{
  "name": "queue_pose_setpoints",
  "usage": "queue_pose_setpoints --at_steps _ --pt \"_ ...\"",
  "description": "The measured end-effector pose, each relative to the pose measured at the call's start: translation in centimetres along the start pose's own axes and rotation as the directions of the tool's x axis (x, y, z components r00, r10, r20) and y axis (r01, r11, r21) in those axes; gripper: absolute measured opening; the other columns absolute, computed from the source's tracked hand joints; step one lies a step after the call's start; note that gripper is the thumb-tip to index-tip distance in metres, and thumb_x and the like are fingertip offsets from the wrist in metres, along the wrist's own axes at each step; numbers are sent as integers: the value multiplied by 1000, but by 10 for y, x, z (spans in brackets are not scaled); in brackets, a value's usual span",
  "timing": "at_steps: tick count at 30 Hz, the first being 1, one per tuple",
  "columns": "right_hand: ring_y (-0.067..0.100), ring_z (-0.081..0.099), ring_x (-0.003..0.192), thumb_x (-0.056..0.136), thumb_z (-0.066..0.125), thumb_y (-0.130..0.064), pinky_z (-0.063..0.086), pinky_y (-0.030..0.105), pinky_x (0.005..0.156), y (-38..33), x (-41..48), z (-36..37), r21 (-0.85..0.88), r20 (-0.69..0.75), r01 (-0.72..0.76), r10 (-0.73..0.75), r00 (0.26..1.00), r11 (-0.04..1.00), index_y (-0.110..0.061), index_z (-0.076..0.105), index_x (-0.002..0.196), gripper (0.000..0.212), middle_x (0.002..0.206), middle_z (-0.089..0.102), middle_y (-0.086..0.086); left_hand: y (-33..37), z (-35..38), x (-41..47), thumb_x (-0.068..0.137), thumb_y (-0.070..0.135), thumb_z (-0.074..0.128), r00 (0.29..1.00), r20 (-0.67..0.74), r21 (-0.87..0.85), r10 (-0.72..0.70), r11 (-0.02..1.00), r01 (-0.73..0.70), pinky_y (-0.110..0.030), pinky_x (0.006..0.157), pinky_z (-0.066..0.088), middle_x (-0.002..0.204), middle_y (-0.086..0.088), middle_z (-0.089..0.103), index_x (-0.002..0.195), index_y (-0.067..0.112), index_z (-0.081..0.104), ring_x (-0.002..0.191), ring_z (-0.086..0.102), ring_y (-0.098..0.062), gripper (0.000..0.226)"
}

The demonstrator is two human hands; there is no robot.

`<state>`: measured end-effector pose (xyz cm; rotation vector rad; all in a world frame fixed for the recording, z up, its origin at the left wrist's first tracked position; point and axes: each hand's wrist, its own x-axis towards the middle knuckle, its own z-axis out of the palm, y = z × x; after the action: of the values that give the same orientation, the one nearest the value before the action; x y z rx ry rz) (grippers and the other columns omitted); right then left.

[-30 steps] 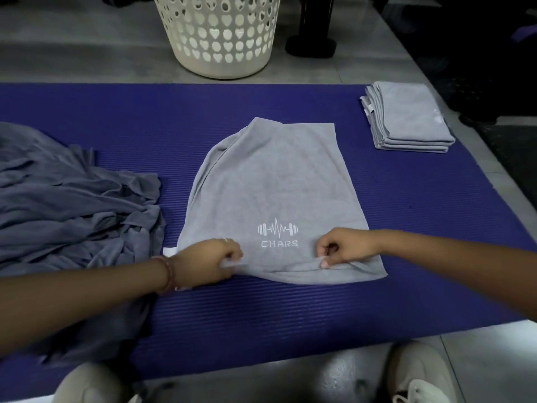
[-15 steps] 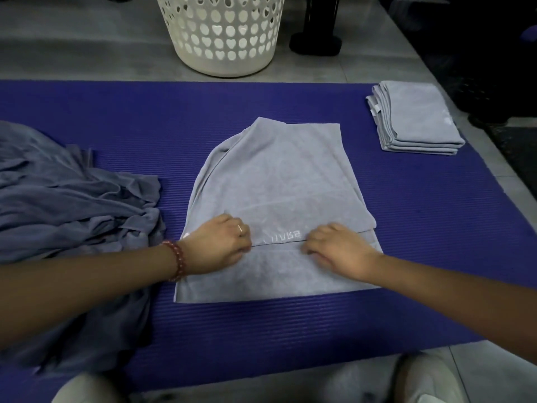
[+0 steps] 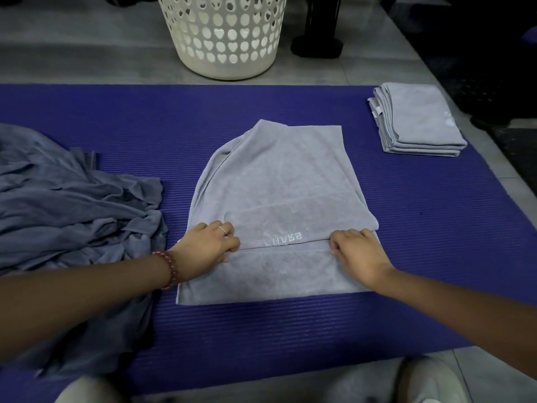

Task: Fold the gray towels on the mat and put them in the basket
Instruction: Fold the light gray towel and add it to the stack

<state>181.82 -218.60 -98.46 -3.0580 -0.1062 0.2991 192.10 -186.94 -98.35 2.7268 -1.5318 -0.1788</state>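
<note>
A gray towel (image 3: pixel 279 181) lies partly folded in the middle of the purple mat (image 3: pixel 436 228). A straight edge of its upper layer runs across near me, with a white logo showing reversed just above it. My left hand (image 3: pixel 209 245) grips the left end of that edge with curled fingers. At the right end my right hand (image 3: pixel 357 251) does the same. A lower layer of the towel reaches nearer to me below both hands. The white basket (image 3: pixel 226 39) with heart-shaped holes stands on the floor beyond the mat.
A heap of unfolded gray towels (image 3: pixel 72 205) covers the mat's left side, under my left forearm. A neat stack of folded towels (image 3: pixel 418 123) sits at the mat's far right corner. A black stand base (image 3: pixel 316 45) is right of the basket. My shoes show at the bottom edge.
Both hands carried the towel's near edge away from me, turning it over, so the logo now reads reversed and a lower layer shows. Since half a second ago, almost nothing moved.
</note>
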Motion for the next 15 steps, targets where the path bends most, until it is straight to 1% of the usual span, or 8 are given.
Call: queue_pose_setpoints --at_steps 2,4,6,8,9,11,13,15 --pt "14 53 77 92 51 -21 32 26 75 0 -4 -1 17 -43 83 -82 996 996 -21 49 84 9 79 55 -9 -1 2 0 57 26 86 999 -33 -82 -12 997 9 -28 60 47 94 1 59 88 28 53 74 61 -19 46" --pt "15 55 78 88 58 -22 34 26 74 8 -2 -9 62 -97 157 -150 984 986 -19 56 89 4 84 58 -7 -5 2 -1 74 26 75 989 -109 -195 -101 978 78 -33 73 44 104 -1 55 100 27 46 87 59 -23 39" --pt "18 55 91 90 58 -22 39 30 80 16 8 -19 150 -159 99 -74 984 984 -15 58 102 14 100 60 -2 -10 1 -3 81 27 69 946 -148 -279 -290 929 241 -36 83 38 115 -2 51 109 22 49 103 53 -26 35" --pt "23 51 108 93 54 -18 39 36 88 23 25 -28 213 -202 -16 60 978 977 -12 55 118 26 120 56 3 -16 -1 -1 82 30 67 881 -55 -317 -470 845 431 -37 92 38 124 -3 47 119 16 49 112 47 -25 44" --pt "25 47 116 94 52 -16 38 38 92 26 34 -32 221 -171 -75 115 979 972 -13 50 127 33 130 51 3 -18 -4 -1 82 33 68 854 36 -359 -518 791 495 -38 95 40 124 -2 47 122 17 47 112 48 -23 48" --pt "25 37 128 94 52 -13 36 39 100 35 50 -38 184 0 -154 157 988 971 -17 33 142 52 147 36 1 -22 -9 -1 80 39 69 846 173 -434 -504 732 525 -37 92 46 119 4 48 123 21 44 103 53 -15 53" --pt "24 30 135 89 58 -10 37 40 103 42 65 -41 112 245 -156 125 961 981 -26 14 149 76 155 20 -5 -25 -14 -3 78 41 68 874 203 -392 -441 782 485 -36 85 50 113 10 47 120 25 45 95 56 -11 50" --pt "25 34 134 82 67 -10 41 42 101 44 75 -43 103 388 -144 94 917 984 -34 3 149 96 156 15 -9 -27 -19 -7 79 32 66 888 201 -326 -412 827 458 -34 80 49 108 12 48 112 26 49 90 56 -10 37"
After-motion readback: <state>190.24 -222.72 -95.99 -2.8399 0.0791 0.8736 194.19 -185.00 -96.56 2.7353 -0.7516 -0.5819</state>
